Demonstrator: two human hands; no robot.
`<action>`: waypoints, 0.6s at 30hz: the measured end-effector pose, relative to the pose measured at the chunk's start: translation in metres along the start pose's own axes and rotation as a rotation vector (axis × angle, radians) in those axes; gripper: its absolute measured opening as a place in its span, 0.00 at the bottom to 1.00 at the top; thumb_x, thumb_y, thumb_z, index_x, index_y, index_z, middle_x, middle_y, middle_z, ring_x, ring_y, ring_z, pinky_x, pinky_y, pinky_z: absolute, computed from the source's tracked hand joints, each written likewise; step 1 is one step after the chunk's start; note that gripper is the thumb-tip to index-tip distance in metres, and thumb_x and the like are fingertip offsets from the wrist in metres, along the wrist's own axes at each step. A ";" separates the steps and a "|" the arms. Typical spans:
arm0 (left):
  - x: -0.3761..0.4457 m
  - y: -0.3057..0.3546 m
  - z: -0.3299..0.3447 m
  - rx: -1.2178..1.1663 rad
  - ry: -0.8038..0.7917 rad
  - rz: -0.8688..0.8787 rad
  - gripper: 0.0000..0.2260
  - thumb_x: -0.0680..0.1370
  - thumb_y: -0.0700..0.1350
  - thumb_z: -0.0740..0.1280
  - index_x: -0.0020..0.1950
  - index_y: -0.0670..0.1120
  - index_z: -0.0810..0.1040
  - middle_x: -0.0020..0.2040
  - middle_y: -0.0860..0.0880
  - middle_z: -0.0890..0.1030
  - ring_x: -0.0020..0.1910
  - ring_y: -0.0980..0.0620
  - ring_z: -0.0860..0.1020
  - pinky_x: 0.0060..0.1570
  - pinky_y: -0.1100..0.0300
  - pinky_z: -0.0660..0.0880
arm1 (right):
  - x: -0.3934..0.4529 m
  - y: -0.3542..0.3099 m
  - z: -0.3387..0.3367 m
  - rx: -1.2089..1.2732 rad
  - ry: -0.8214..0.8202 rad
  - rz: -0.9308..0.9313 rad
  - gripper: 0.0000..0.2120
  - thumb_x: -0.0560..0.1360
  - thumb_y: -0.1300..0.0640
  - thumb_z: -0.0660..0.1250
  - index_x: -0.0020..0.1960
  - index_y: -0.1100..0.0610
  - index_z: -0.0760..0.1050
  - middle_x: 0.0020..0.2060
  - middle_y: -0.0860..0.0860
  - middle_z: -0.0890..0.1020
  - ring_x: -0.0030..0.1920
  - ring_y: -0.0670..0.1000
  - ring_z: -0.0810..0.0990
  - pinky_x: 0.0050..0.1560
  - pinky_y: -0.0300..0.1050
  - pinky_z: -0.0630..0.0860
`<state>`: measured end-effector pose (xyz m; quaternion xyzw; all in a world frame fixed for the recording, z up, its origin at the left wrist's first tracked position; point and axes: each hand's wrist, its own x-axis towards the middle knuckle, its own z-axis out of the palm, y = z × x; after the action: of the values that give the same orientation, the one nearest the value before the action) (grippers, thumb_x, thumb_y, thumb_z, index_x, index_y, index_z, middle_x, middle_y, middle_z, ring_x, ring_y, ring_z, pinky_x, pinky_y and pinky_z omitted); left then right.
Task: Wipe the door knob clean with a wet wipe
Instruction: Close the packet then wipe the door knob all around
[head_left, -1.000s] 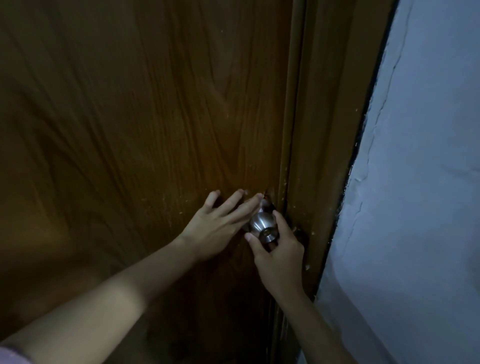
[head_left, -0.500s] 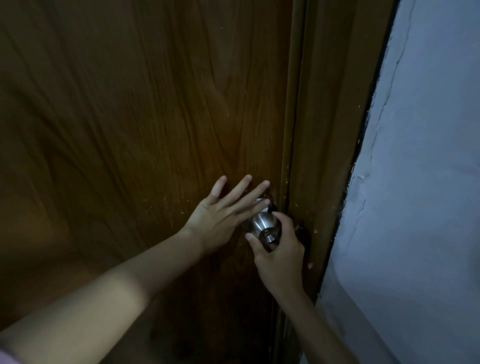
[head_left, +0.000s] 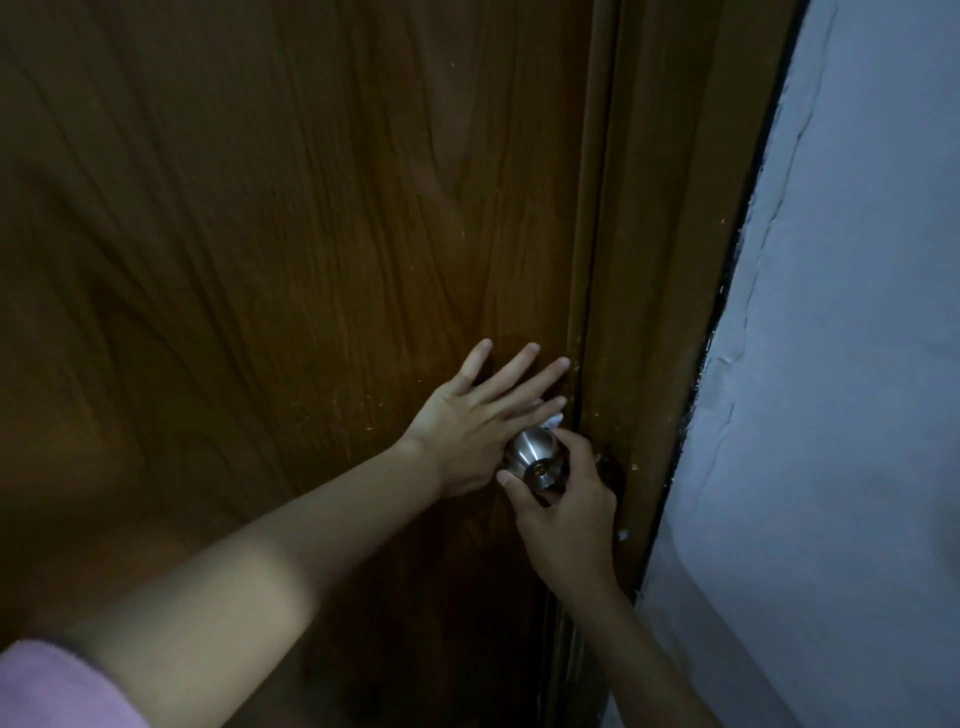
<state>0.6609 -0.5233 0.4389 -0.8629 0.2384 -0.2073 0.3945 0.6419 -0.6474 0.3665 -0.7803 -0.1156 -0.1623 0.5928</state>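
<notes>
A round brushed-steel door knob (head_left: 532, 455) sticks out of the brown wooden door (head_left: 291, 249) near its right edge. My left hand (head_left: 472, 421) lies flat on the door just left of and above the knob, fingers spread. My right hand (head_left: 563, 512) cups the knob from below and from the right, with thumb and fingers around it. A small white piece of wet wipe (head_left: 551, 422) shows between my right fingertips and the top of the knob; most of the wipe is hidden behind the knob and my fingers.
The wooden door frame (head_left: 660, 291) runs down just right of the knob. A pale grey-blue wall (head_left: 841, 389) fills the right side. The scene is dim. A pink sleeve (head_left: 57, 686) shows at the bottom left.
My left hand has slid up the door and spread its fingers wider. My right hand stays on the knob, and the white wipe now shows at the knob's top.
</notes>
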 end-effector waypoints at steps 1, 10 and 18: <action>0.002 0.000 -0.001 0.020 0.030 -0.001 0.33 0.77 0.58 0.53 0.74 0.52 0.36 0.69 0.45 0.27 0.71 0.41 0.32 0.62 0.40 0.30 | 0.000 0.001 -0.001 -0.003 -0.004 0.002 0.27 0.68 0.55 0.73 0.63 0.49 0.66 0.59 0.50 0.76 0.57 0.47 0.75 0.54 0.42 0.74; -0.011 0.001 0.023 0.132 0.146 -0.134 0.37 0.70 0.64 0.60 0.74 0.54 0.49 0.74 0.46 0.46 0.74 0.44 0.53 0.66 0.39 0.43 | 0.002 0.004 0.000 -0.035 -0.011 0.010 0.29 0.67 0.53 0.73 0.64 0.49 0.66 0.59 0.51 0.76 0.58 0.50 0.75 0.56 0.49 0.75; -0.007 0.009 0.029 0.160 0.265 -0.206 0.28 0.69 0.54 0.58 0.70 0.55 0.63 0.61 0.50 0.65 0.58 0.49 0.65 0.55 0.50 0.58 | 0.003 0.003 -0.003 -0.048 -0.026 0.000 0.29 0.67 0.53 0.73 0.64 0.52 0.67 0.56 0.51 0.78 0.55 0.48 0.77 0.52 0.43 0.76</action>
<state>0.6689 -0.5075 0.4128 -0.8138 0.1813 -0.3766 0.4037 0.6455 -0.6514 0.3659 -0.7962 -0.1195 -0.1550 0.5725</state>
